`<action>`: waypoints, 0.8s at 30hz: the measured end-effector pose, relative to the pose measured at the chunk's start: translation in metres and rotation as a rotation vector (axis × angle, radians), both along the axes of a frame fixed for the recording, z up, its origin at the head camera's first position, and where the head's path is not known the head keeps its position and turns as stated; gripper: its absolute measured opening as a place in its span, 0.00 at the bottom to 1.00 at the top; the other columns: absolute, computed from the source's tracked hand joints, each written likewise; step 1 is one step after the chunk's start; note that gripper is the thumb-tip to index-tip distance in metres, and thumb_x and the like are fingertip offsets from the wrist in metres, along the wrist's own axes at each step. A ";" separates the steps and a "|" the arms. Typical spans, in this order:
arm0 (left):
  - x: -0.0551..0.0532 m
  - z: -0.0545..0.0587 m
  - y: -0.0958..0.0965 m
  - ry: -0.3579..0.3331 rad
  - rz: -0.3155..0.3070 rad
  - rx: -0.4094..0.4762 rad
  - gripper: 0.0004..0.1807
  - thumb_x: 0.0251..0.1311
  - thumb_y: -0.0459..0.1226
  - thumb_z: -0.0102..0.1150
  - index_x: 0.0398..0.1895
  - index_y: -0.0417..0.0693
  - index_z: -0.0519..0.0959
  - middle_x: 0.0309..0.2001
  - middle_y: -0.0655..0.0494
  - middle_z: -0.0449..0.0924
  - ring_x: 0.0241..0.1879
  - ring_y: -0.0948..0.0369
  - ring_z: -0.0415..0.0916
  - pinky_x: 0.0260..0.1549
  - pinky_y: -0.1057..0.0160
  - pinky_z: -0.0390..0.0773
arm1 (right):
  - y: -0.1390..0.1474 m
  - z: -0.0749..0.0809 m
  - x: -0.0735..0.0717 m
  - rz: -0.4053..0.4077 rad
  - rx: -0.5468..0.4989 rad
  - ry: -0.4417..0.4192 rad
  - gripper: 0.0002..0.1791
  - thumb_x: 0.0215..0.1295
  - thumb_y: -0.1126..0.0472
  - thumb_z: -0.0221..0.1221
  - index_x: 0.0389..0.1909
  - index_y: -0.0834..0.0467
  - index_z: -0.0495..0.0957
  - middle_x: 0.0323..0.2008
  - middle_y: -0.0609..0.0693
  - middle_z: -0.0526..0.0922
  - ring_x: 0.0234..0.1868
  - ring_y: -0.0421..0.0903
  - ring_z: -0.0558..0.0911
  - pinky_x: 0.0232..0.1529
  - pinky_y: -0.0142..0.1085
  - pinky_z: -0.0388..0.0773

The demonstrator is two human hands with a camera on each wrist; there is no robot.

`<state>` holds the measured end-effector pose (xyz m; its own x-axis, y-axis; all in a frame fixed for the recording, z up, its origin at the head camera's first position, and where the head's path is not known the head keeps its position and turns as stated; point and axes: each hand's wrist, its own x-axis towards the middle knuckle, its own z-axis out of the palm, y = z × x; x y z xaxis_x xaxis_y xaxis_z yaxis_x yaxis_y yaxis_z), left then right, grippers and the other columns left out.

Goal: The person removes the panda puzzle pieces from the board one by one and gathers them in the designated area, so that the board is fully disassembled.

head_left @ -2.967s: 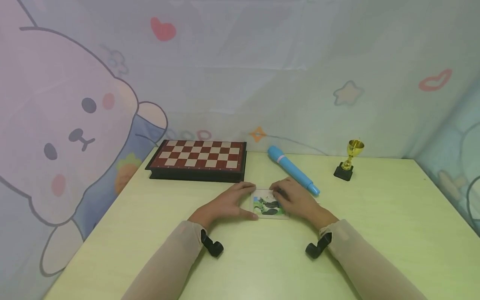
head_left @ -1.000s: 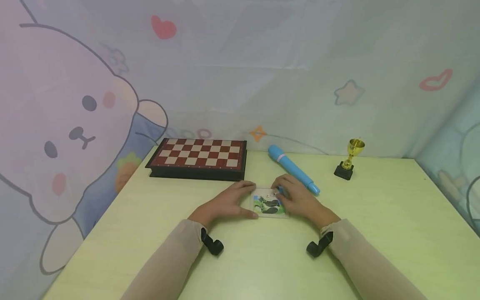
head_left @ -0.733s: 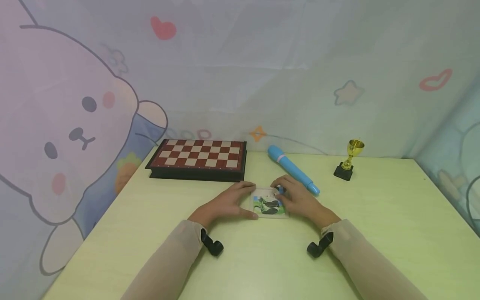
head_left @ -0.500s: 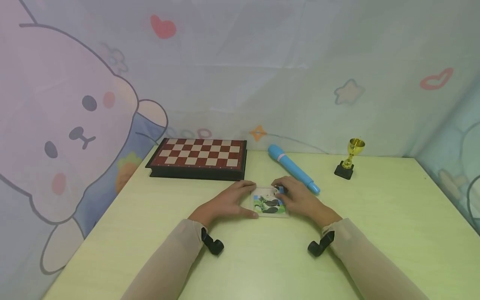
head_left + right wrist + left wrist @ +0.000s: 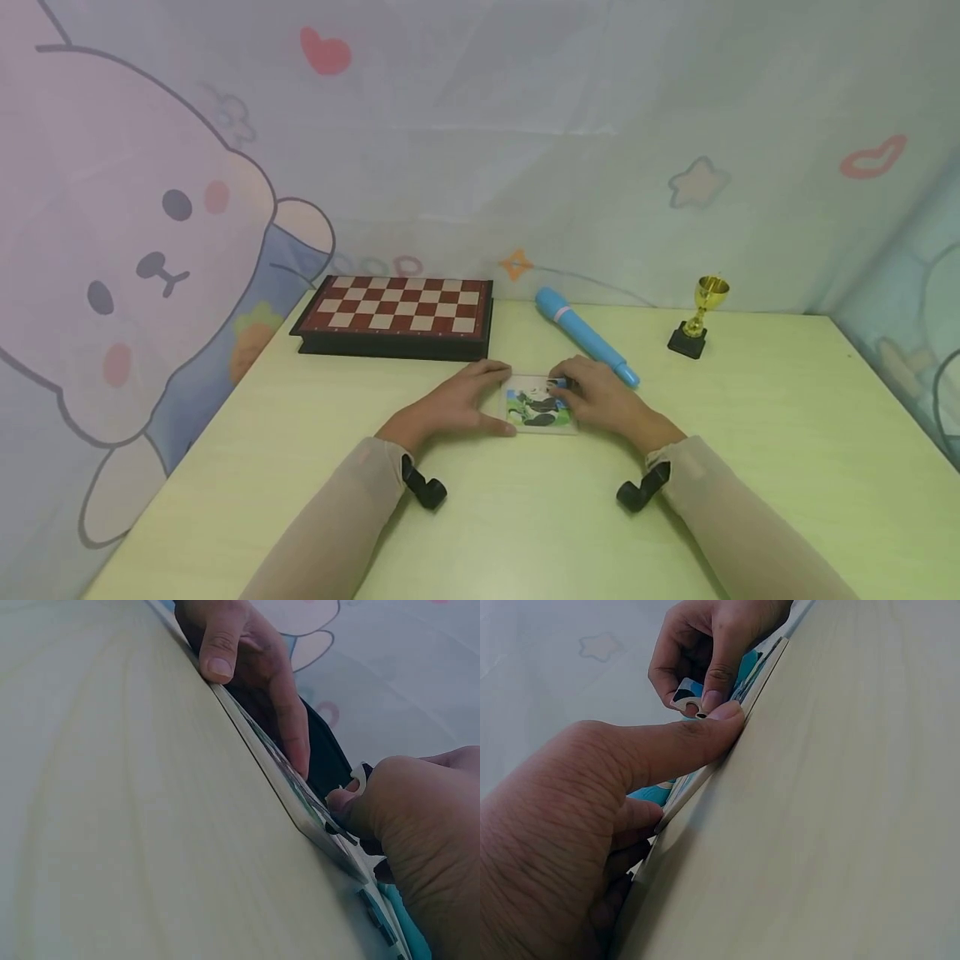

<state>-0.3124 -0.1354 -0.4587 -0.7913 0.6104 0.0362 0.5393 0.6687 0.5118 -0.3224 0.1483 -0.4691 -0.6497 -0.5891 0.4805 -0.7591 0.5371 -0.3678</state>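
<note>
A small jigsaw puzzle (image 5: 534,412) with a panda picture in a pale frame lies on the table in the head view. My left hand (image 5: 455,406) holds the frame's left side, thumb at the near corner and fingers at the far corner. Over the right part of the puzzle, my right hand (image 5: 600,398) pinches a puzzle piece (image 5: 688,693) between thumb and fingers. In the left wrist view this piece is blue, black and white and tilted up from the board. My right fingers hide the puzzle's upper right corner.
A black-edged chessboard box (image 5: 397,318) with red and white squares lies behind my left hand. A blue microphone-shaped stick (image 5: 585,335) lies behind my right hand. Farther right stands a small gold trophy cup (image 5: 699,319) on a black base. A printed cloth hangs behind the table.
My right hand has shifted slightly to the right and turned the piece, so more blue shows between its fingers. The left hand stays on the frame.
</note>
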 end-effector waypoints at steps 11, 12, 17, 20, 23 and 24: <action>0.001 -0.001 -0.001 -0.007 -0.003 0.007 0.56 0.49 0.66 0.69 0.78 0.51 0.61 0.76 0.60 0.57 0.75 0.58 0.53 0.71 0.52 0.57 | 0.001 0.002 0.003 0.018 -0.031 0.071 0.07 0.62 0.62 0.70 0.40 0.55 0.84 0.34 0.44 0.85 0.32 0.37 0.79 0.34 0.35 0.79; 0.000 -0.002 -0.001 -0.009 -0.002 0.005 0.56 0.48 0.66 0.69 0.78 0.51 0.61 0.76 0.60 0.57 0.75 0.58 0.53 0.71 0.53 0.57 | 0.001 0.002 0.003 0.016 -0.027 0.068 0.07 0.62 0.61 0.70 0.40 0.55 0.84 0.34 0.44 0.85 0.32 0.37 0.79 0.34 0.35 0.79; -0.001 -0.002 -0.001 -0.011 -0.004 0.008 0.57 0.48 0.67 0.69 0.78 0.52 0.61 0.76 0.61 0.57 0.75 0.58 0.52 0.71 0.54 0.56 | 0.002 0.002 0.003 0.018 -0.011 0.066 0.07 0.63 0.62 0.70 0.40 0.56 0.83 0.35 0.45 0.85 0.35 0.39 0.80 0.37 0.36 0.80; -0.001 -0.002 -0.001 0.001 -0.005 0.003 0.57 0.48 0.67 0.69 0.78 0.52 0.61 0.76 0.61 0.57 0.75 0.59 0.52 0.71 0.54 0.57 | 0.003 0.003 0.003 0.021 -0.009 0.076 0.08 0.62 0.62 0.70 0.40 0.55 0.83 0.36 0.45 0.85 0.36 0.39 0.81 0.38 0.37 0.81; -0.001 -0.002 -0.001 -0.003 -0.001 0.004 0.56 0.48 0.66 0.69 0.78 0.52 0.61 0.76 0.61 0.57 0.75 0.59 0.53 0.71 0.54 0.57 | 0.004 0.002 0.002 0.028 -0.008 0.064 0.08 0.61 0.62 0.70 0.40 0.54 0.82 0.36 0.44 0.84 0.35 0.39 0.80 0.37 0.36 0.80; -0.001 -0.002 -0.001 -0.006 0.002 0.001 0.56 0.48 0.66 0.70 0.78 0.52 0.61 0.76 0.61 0.57 0.75 0.59 0.53 0.71 0.54 0.57 | 0.004 0.002 0.002 0.031 -0.007 0.059 0.08 0.61 0.62 0.71 0.40 0.54 0.82 0.36 0.44 0.84 0.35 0.39 0.80 0.37 0.36 0.80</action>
<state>-0.3134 -0.1360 -0.4605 -0.7925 0.6090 0.0320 0.5351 0.6693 0.5155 -0.3203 0.1521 -0.4670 -0.6015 -0.6049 0.5218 -0.7958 0.5107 -0.3254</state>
